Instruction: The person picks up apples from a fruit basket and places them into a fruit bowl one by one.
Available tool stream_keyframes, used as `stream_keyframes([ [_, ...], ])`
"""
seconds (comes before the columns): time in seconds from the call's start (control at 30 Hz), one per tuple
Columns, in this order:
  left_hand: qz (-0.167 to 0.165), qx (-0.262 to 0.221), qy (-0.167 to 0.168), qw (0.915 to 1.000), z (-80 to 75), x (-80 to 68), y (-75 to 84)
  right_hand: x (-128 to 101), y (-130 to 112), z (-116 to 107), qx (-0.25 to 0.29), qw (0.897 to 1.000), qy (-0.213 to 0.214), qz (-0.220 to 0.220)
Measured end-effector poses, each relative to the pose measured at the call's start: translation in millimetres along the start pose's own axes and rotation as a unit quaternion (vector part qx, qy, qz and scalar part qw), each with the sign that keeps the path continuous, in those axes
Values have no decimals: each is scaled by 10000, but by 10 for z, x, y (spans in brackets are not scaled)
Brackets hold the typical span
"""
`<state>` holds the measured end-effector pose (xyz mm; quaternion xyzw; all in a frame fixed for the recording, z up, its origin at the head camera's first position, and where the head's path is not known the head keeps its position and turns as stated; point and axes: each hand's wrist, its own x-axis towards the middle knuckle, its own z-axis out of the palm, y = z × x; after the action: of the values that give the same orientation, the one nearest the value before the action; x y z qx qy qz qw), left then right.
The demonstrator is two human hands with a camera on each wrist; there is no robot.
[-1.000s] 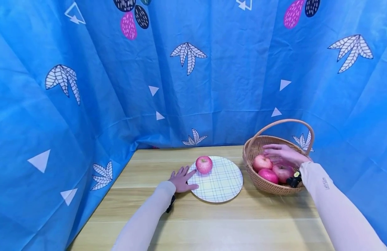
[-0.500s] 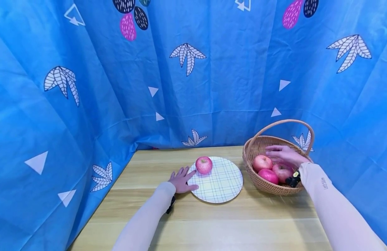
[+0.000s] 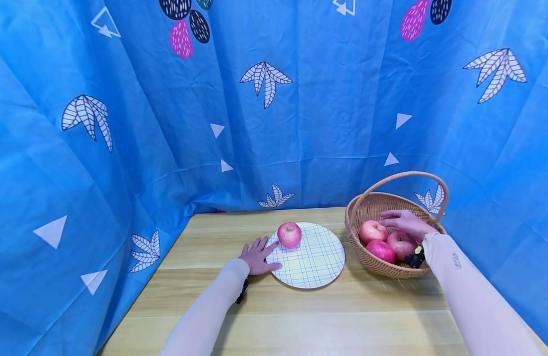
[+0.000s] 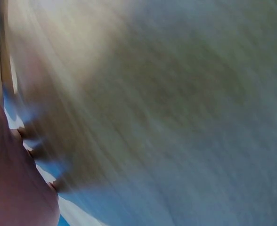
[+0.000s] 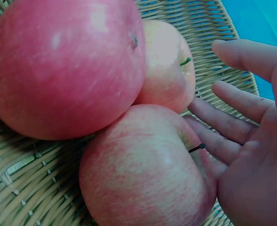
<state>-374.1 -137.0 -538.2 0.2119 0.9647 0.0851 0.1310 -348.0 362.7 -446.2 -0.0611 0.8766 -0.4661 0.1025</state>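
Note:
My left hand (image 3: 256, 257) lies with spread fingers at the left rim of a round, grid-patterned white plate (image 3: 318, 262), thumb and index finger over the rim. A red apple (image 3: 289, 235) sits on the plate's upper left, by the index fingertip. On the right, my right hand (image 3: 407, 222) reaches into a wicker basket (image 3: 362, 254) with a pale apple (image 3: 373, 231), a deep pink apple (image 3: 381, 251) and a streaked apple (image 3: 401, 244). In the right wrist view its fingers are loosely extended, lower ones right at the streaked apple (image 5: 143, 174), partly hidden behind it.
The basket's arched handle (image 3: 407, 173) rises over the right hand. A wooden table (image 3: 327, 326) bears plate and basket. Blue patterned curtains (image 3: 336, 113) hang behind and at both sides. The left wrist view shows mostly blurred tabletop (image 4: 152, 117).
My right hand has drawn slightly right and down inside the basket, and the basket's handle has shifted a little to the right. The left hand, plate and its apple stay put.

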Motion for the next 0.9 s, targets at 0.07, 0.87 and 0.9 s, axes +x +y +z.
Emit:
stream_keyframes([
  [0.07,-13,2,24,10000,20,16,-14,-7,14,3,-98,9999,-6,45],
  [0.87,-11,-20,-11,10000,17,30,-21,-110,197,-124,197,9918,-1074,658],
  [0.9,-17,-19,-20,10000,19,28,-20,-118,203,-126,268,9909,-1120,692],
])
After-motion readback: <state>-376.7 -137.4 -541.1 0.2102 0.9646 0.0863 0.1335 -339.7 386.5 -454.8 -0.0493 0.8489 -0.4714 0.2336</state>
